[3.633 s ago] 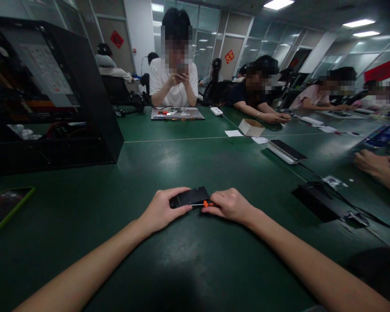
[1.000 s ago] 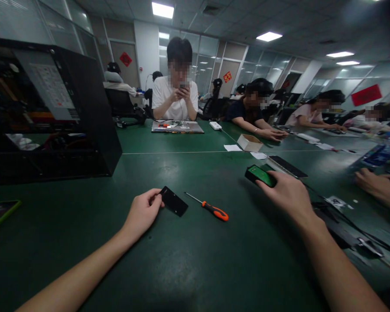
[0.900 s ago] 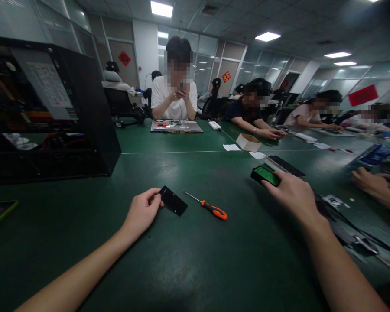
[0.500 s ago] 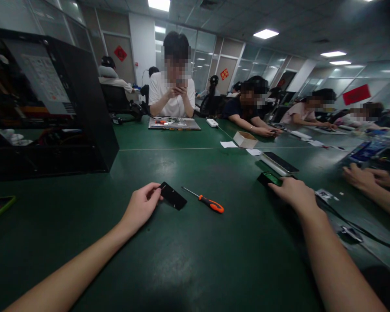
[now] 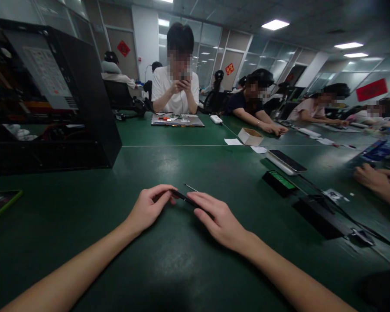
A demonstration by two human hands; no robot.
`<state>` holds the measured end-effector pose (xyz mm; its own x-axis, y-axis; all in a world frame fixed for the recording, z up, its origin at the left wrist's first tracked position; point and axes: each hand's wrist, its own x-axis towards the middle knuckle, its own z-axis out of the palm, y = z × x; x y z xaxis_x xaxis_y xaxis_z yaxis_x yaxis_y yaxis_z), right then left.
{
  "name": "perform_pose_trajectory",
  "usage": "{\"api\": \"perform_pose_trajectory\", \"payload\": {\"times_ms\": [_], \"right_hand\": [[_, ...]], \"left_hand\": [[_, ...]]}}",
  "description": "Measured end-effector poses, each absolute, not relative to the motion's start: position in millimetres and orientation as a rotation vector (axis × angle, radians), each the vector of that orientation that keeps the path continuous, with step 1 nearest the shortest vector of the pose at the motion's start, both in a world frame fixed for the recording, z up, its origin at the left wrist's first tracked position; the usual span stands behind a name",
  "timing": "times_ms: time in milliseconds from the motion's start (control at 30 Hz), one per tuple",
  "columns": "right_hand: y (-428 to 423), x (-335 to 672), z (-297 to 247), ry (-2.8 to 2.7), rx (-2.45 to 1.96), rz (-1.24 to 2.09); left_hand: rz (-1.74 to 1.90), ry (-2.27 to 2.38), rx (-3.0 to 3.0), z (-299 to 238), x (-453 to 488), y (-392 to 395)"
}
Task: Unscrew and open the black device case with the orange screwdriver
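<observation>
A thin black flat panel, tilted nearly edge-on, spans the gap between my two hands above the table. Its left end is pinched by the thumb and fingers of my left hand. At the other end, my right hand has its fingers along the top and its thumb below, closed on the panel. Just behind lies a screwdriver; only its metal shaft shows, the handle being hidden by my right hand. Off to the right, a black casing with a green circuit board rests on the green table.
A black computer case stands at left, near a green-edged device. On the right are a black adapter-like block, cables and a white-edged slab. A small carton sits farther back. Co-workers sit across and at right.
My right hand has let go of the circuit-board casing and come left to the black panel. The panel has turned edge-on in my left hand. The view has shifted slightly.
</observation>
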<state>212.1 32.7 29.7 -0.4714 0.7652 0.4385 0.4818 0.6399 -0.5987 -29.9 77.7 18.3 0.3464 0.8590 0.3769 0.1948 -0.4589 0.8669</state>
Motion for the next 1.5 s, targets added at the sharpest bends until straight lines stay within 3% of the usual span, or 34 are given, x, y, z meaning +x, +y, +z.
{"api": "perform_pose_trajectory", "payload": {"times_ms": [167,833,967,1167,1333,1500], "right_hand": [[28,209,34,-2.055,-1.012,0.807],[23,205,31,-1.866,-1.005,1.185],[37,225,43,-2.027,-1.052,0.865],[79,341,62,-1.736,-1.812,-0.218],[90,425,49,-1.419,-2.149,-0.381],[92,443,32,-1.405,-2.308,-0.369]], "left_hand": [[1.112,0.880,2.078,19,-24,71],[1.078,0.706,2.431,17,-26,69],[1.021,0.790,2.478,15,-25,70],[0.967,0.859,2.475,19,-24,69],[0.945,0.825,2.493,18,-25,70],[0.924,0.791,2.515,17,-25,70]]}}
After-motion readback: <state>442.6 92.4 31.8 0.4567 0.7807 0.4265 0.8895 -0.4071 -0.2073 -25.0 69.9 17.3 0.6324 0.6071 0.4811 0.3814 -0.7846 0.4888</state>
